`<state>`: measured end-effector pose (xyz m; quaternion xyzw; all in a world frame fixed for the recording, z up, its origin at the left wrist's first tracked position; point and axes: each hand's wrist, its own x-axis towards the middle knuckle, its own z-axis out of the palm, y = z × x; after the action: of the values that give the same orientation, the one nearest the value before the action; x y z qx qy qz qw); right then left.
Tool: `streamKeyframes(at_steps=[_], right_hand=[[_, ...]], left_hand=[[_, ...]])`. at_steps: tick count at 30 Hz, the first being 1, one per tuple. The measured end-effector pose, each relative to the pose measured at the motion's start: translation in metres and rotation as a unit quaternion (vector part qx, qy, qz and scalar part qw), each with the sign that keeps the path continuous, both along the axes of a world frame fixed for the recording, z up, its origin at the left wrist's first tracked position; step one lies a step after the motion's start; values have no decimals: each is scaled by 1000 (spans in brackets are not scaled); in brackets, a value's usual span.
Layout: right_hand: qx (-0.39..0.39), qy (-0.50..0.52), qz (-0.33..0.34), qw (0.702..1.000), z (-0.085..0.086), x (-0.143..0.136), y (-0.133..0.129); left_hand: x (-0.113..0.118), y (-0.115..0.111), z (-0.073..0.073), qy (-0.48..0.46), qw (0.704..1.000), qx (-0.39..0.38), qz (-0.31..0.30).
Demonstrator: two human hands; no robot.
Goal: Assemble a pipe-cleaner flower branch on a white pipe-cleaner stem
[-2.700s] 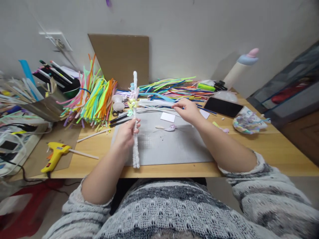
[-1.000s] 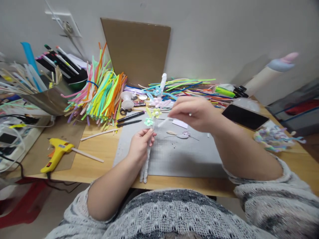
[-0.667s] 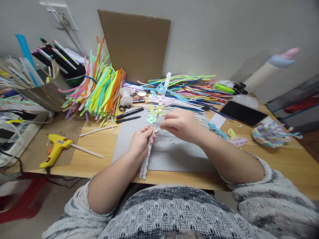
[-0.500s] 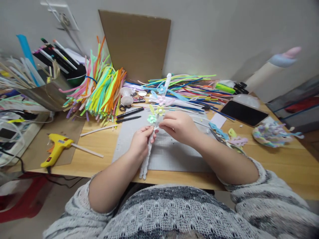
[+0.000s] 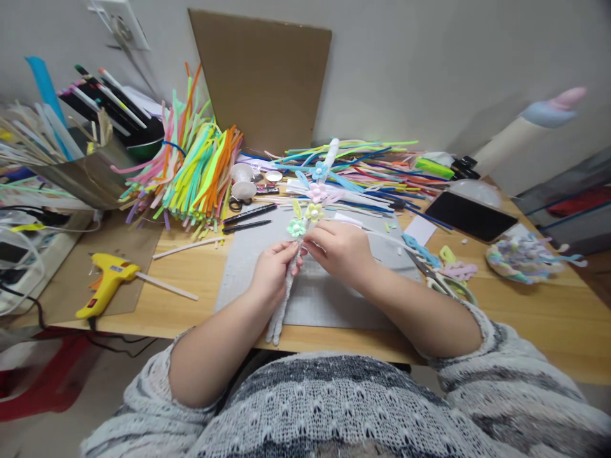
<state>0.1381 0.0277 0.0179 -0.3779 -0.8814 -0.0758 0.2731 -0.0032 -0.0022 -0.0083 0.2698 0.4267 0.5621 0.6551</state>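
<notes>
My left hand (image 5: 277, 273) is closed around a white fuzzy pipe-cleaner stem (image 5: 281, 312), whose two legs hang toward the table's front edge. Along the upper stem sit a mint flower (image 5: 296, 228), a yellow flower (image 5: 314, 212), a pink flower (image 5: 317, 191) and a blue flower (image 5: 319, 170), with small looped leaves. My right hand (image 5: 341, 249) pinches at the stem just under the mint flower, its fingertips partly hidden. A white pipe cleaner (image 5: 394, 238) sticks out to the right from behind that hand.
A grey mat (image 5: 324, 308) lies under my hands. Left are a yellow glue gun (image 5: 107, 283), black pens (image 5: 248, 219) and a bundle of coloured pipe cleaners (image 5: 200, 178). Right are scissors (image 5: 436, 280), pipe-cleaner loops (image 5: 458, 270), a phone (image 5: 470, 215) and a woven pastel piece (image 5: 513, 261). Cardboard (image 5: 267, 76) leans behind.
The flowered stem's top has tipped slightly to the right. My right hand has shifted a little lower, still at the stem. More of the white pipe cleaner and scissors shows.
</notes>
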Motion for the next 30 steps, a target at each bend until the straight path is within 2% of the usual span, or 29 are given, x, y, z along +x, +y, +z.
streamKeyframes(at_steps=[11,16,18,20,21,23,26,30], right_hand=[[-2,25,-20,999,2,-1,-6],[-16,35,-4,999,11,6,-16],[-18,25,-15,999,17,14,-23],[-12,6,-27,1000,24,23,-32],[-5,-5,-32,999,27,27,-37],[19,-34,-37,999,32,33,-48],[72,-95,-21,993,41,38,-66],[134,-162,49,976,59,37,-84]], left_hand=[[3,-3,3,84,995,53,16],[2,-7,11,108,991,74,19],[-1,-9,16,144,985,83,33],[-4,-10,22,225,966,114,60],[-6,-11,25,282,945,147,79],[-9,-12,30,409,873,240,111],[-13,-14,37,565,730,369,107],[-13,-19,41,694,549,464,46]])
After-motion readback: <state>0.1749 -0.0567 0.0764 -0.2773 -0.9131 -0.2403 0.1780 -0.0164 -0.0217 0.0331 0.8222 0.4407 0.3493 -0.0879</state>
